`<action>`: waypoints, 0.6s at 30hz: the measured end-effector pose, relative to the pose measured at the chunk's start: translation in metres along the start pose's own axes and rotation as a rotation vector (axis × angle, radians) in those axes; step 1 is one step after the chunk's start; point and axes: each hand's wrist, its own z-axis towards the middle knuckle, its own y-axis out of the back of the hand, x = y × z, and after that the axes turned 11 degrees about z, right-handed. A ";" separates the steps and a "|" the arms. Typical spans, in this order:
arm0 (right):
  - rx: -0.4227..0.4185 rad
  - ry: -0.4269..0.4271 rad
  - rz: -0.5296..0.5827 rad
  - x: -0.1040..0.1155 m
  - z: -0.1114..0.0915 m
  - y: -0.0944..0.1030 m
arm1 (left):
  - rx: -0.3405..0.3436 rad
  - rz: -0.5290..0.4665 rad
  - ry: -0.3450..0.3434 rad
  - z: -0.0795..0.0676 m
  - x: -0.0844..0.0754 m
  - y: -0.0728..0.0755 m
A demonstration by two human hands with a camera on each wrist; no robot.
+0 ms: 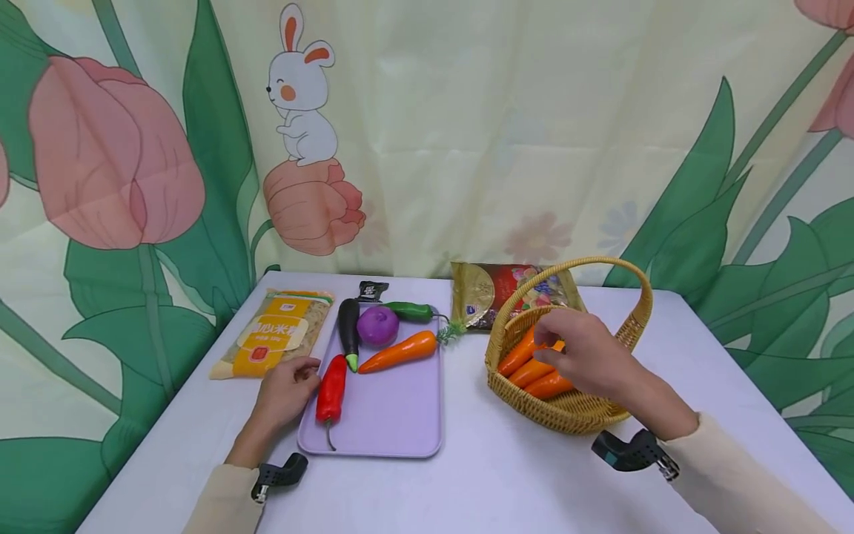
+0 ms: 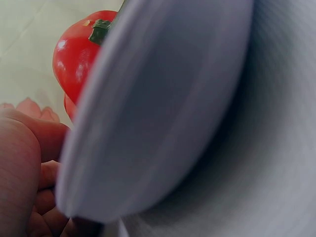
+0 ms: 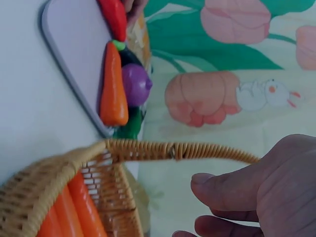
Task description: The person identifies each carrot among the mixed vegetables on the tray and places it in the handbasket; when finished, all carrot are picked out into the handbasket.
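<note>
My left hand [image 1: 287, 393] is at the left edge of the lilac tray [image 1: 394, 415], fingers curled at its rim; the left wrist view shows thumb and fingers partly hidden behind that rim. A red pepper [image 1: 331, 391] lies just beside these fingers. On the tray are also an eggplant [image 1: 348, 330], a purple onion [image 1: 378, 326], a green pepper [image 1: 410, 311] and a carrot [image 1: 400, 351]. Above the wicker basket [image 1: 567, 419] hovers my right hand [image 1: 587, 352], its fingers loosely bent and apart from the thumb, holding nothing visible. Orange carrots [image 3: 74, 207] lie in the basket.
A yellow bag of grain-like food [image 1: 276, 334] lies left of the tray. Behind the tray is a small black packet [image 1: 372, 291]. A gold and red bag [image 1: 480, 297] lies behind the basket, whose arched handle [image 1: 587, 262] rises beside my right hand. A printed curtain hangs behind the table.
</note>
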 end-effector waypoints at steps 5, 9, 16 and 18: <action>0.000 0.077 0.043 0.012 0.004 -0.013 | -0.002 0.008 0.003 0.001 0.001 -0.001; 0.018 0.106 0.085 0.025 0.008 -0.022 | -0.008 0.010 -0.003 0.000 0.002 -0.002; 0.109 0.068 0.123 0.044 0.018 -0.039 | -0.007 0.013 -0.006 0.001 0.002 -0.002; 0.133 0.060 0.134 0.048 0.022 -0.047 | -0.001 0.012 -0.005 0.001 0.002 -0.001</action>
